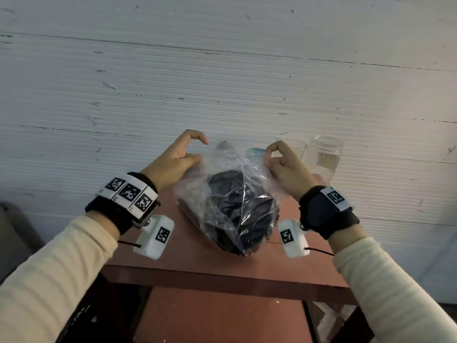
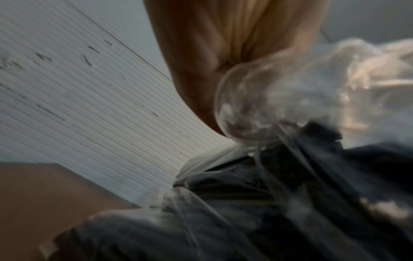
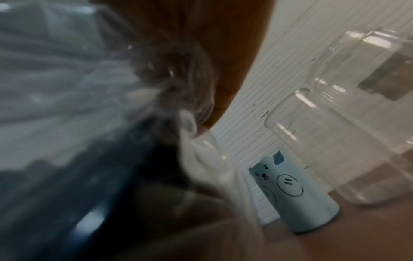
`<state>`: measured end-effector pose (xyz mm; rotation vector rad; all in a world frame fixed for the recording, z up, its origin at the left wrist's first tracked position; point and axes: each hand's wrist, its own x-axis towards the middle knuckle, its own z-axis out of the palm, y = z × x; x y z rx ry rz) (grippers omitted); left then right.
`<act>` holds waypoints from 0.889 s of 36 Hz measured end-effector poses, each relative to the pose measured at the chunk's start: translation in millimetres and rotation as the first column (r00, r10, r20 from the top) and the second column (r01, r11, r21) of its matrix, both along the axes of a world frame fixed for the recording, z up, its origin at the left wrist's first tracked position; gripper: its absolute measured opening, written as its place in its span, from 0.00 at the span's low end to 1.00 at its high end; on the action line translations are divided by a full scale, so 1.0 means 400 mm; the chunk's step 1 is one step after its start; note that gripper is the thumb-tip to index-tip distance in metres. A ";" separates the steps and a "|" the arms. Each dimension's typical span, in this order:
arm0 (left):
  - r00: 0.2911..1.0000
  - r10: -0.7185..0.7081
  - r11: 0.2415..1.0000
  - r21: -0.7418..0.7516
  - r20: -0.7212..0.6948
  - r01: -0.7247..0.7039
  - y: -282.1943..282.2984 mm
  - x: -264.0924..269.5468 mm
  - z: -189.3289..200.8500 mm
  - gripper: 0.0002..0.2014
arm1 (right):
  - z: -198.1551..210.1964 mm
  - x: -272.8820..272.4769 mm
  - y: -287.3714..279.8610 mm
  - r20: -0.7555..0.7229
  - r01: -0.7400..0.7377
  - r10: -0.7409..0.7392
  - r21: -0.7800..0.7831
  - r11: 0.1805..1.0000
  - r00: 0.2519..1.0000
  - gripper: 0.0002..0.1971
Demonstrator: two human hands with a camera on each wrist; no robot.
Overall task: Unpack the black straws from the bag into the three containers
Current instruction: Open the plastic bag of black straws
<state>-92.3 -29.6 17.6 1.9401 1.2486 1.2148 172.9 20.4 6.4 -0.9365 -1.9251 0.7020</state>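
fingers (image 1: 197, 158) of left hand (image 1: 170, 162) and right hand (image 1: 284, 167) pinch bag (image 1: 230, 204) top at either side; black straws (image 1: 235, 219) inside. bag sits on red desk (image 1: 197, 253), jars (image 1: 324, 157) beside, ribbed white wall (image 1: 222, 82) behind.

Blue container (image 1: 254, 152) mostly behind bag (image 1: 227, 169)

A reddish-brown bench (image 1: 197, 258) fills the lower centre of the head view, against a white ribbed wall. A clear bag (image 1: 230, 206) of black straws (image 1: 237, 219) rests at its middle. At its far right stand a pale blue bear-printed container (image 3: 297, 197), a clear glass (image 1: 295, 149) and a clear jar (image 1: 324, 157).
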 end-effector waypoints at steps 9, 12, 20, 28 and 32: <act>0.996 0.069 0.995 -0.076 0.065 -0.064 0.013 0.013 -0.021 0.19 | 0.021 -0.021 -0.013 0.056 -0.068 0.063 0.111 0.991 0.996 0.11; 0.993 0.073 0.992 -0.111 0.090 -0.063 0.009 0.016 -0.017 0.23 | 0.021 -0.013 -0.006 0.136 -0.137 0.128 0.066 0.988 0.983 0.07; 1.000 -0.006 0.977 -0.213 0.029 0.012 -0.006 0.020 -0.007 0.10 | 0.011 -0.015 0.000 0.253 -0.144 0.126 0.056 0.988 0.959 0.09; 0.997 -0.058 0.966 -0.254 -0.057 0.042 -0.014 -0.010 -0.029 0.05 | -0.012 -0.027 0.037 0.295 -0.049 0.007 0.137 0.989 0.955 0.15; 0.994 0.059 0.974 -0.215 -0.092 -0.078 -0.004 0.002 -0.039 0.17 | -0.024 -0.045 0.038 0.342 0.014 -0.066 0.154 0.988 0.937 0.17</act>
